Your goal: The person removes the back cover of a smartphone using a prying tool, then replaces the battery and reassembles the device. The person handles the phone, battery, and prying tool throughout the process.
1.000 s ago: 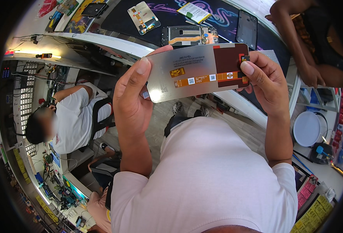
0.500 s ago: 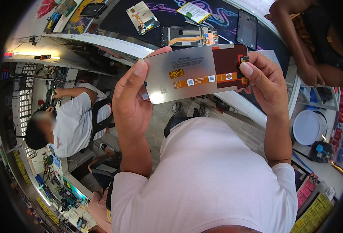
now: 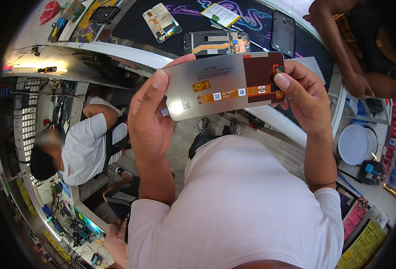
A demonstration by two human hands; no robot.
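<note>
Between my two hands is a phone display panel (image 3: pixel 220 101), its silver back with an orange flex cable facing me. My left hand (image 3: pixel 151 107) grips its left end, thumb on top; the fingers behind are mostly hidden. At the other end, my right hand (image 3: pixel 305 92) pinches the dark brown part near the connector. The panel is held in the air, in front of the bench edge. Beyond it on the dark mat lie an opened phone body (image 3: pixel 216 42), a second display panel (image 3: pixel 161 23), a battery (image 3: pixel 220 15) and a black phone back cover (image 3: pixel 282 33).
Another person's arm (image 3: pixel 348 58) rests at the bench's far right. At left, a person in a white shirt (image 3: pixel 88 143) sits at a cluttered workbench (image 3: pixel 79 224). A round white lid-like thing (image 3: pixel 354 145) is to my right. A black phone (image 3: pixel 104 13) lies at the far left.
The panel stays in both hands and has shifted very slightly left. The view has moved a little, and the seated person at left has shifted slightly.
</note>
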